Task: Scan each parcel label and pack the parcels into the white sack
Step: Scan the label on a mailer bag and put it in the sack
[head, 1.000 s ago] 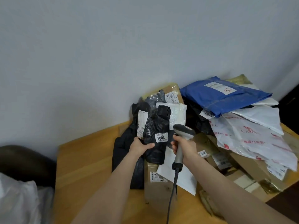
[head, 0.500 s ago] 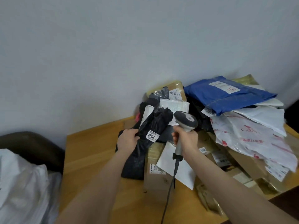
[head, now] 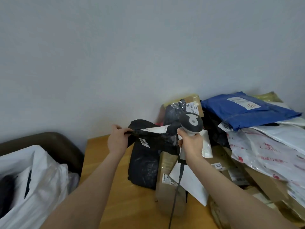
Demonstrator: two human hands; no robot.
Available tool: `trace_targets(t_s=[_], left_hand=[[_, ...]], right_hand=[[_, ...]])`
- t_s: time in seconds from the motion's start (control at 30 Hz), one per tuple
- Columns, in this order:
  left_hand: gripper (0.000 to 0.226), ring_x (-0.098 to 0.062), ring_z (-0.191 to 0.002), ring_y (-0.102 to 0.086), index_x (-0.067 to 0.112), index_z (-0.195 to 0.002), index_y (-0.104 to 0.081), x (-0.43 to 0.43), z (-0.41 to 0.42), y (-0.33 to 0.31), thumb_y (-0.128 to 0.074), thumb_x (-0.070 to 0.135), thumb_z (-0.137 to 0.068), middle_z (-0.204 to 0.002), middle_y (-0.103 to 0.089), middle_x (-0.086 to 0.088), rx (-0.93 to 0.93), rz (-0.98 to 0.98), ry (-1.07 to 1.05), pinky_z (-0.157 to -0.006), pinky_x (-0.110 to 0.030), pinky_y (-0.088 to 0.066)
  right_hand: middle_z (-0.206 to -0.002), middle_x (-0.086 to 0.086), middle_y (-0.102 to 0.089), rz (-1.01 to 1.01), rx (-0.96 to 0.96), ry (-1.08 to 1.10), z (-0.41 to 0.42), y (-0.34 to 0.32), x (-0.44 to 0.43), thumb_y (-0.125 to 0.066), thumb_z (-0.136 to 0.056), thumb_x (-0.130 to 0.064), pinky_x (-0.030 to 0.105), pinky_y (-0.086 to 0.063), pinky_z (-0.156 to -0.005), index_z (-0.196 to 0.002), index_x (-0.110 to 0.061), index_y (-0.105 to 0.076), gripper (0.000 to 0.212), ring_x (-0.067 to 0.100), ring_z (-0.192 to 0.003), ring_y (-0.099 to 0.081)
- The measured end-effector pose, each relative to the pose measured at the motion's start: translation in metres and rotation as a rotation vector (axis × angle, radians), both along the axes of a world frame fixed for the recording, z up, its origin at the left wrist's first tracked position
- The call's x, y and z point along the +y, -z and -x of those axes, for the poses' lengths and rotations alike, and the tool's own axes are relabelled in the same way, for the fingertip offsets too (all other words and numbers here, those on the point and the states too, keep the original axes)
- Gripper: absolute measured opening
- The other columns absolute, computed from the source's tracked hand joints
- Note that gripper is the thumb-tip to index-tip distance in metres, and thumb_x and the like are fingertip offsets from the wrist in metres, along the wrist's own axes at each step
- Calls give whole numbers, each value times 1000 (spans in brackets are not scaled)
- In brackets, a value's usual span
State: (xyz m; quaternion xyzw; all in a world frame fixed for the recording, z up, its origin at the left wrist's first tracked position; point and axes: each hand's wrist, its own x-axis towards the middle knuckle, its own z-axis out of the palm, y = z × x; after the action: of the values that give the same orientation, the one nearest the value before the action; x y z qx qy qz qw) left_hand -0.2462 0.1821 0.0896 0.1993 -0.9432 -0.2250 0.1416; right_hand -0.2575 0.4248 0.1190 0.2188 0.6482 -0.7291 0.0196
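Note:
My left hand point(head: 118, 142) pinches the left end of a black plastic parcel point(head: 153, 139), held tilted above the table with its white label point(head: 156, 129) on top and a small sticker on its side. My right hand point(head: 191, 144) grips the handle of a grey barcode scanner point(head: 191, 123), whose head sits just right of the parcel; its cable hangs down toward me. The white sack point(head: 33, 184) stands open at the lower left, with something dark inside.
A wooden table point(head: 125, 204) holds a heap of parcels: another black bag point(head: 145, 169), a brown box point(head: 166, 187), a white envelope point(head: 191, 184), a blue mailer point(head: 244, 109), white printed mailers point(head: 267, 154). A dark chair back point(head: 54, 142) sits behind the sack. A grey wall is behind.
My left hand has lifted the black parcel and swung it leftward, tipping it flat. The scanner has risen a little. The view has turned left, bringing the white sack into sight.

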Motion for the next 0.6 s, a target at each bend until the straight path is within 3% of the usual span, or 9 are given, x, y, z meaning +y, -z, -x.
trace_targets(t_s=[0.07,0.13,0.27,0.33,0.4,0.47,0.53,0.6], left_hand=[[24,-20,-86,-50,24,-103,-73,1,-2,7,-55,12,-93,-104,-41,1,-24,-120,-17,-69,-28,-41],[28,-24,-98,-55,19,-103,-73,0,-1,14,-54,1,-92,-109,-47,-3,7,-290,-53,-83,-30,-47],[40,-27,-112,-57,11,-106,-69,3,1,20,-43,-13,-88,-122,-57,-11,45,-756,-179,-96,-34,-50],[46,-28,-113,-57,9,-129,-54,13,0,20,-47,-12,-89,-127,-53,-10,146,-1028,-285,-96,-37,-51],[68,-31,-113,-58,15,-147,-30,25,-3,27,-55,-9,-89,-129,-45,-6,222,-1259,-385,-96,-41,-51],[63,-30,-110,-60,9,-143,-31,40,-7,39,-60,-3,-89,-131,-49,-11,157,-1396,-449,-96,-41,-50],[37,-24,-101,-60,3,-119,-44,53,-15,53,-65,7,-89,-124,-56,-14,2,-1420,-474,-93,-39,-50],[36,-20,-97,-57,9,-117,-49,61,-21,69,-67,21,-89,-116,-59,-8,-132,-1386,-455,-87,-38,-49]], right_hand=[[-81,10,-68,32,-46,-58,2,3,-1,-75,-81,-15,33,-54,-66,-100,-3,-65,25,20,-68,-63],[-75,9,-67,50,-76,-88,3,10,-1,-75,-80,-12,30,-52,-59,-101,0,-65,26,18,-63,-61],[-78,7,-66,62,-130,-121,4,23,1,-75,-81,-12,26,-50,-55,-104,-2,-64,27,15,-65,-60],[-78,7,-65,69,-196,-224,1,30,2,-75,-81,-10,25,-49,-51,-104,0,-65,27,16,-67,-60],[-79,11,-66,93,-267,-319,-5,39,-1,-74,-81,-8,27,-50,-50,-105,4,-65,28,19,-65,-61],[-90,16,-68,100,-318,-371,-14,50,-6,-75,-81,-8,36,-57,-66,-110,5,-64,34,28,-76,-65],[-105,19,-67,79,-347,-404,-23,61,-12,-76,-79,-8,49,-52,-93,-117,3,-61,42,34,-98,-64],[-112,15,-67,51,-353,-432,-29,69,-16,-76,-79,-8,49,-48,-100,-120,-1,-60,44,32,-107,-62]])
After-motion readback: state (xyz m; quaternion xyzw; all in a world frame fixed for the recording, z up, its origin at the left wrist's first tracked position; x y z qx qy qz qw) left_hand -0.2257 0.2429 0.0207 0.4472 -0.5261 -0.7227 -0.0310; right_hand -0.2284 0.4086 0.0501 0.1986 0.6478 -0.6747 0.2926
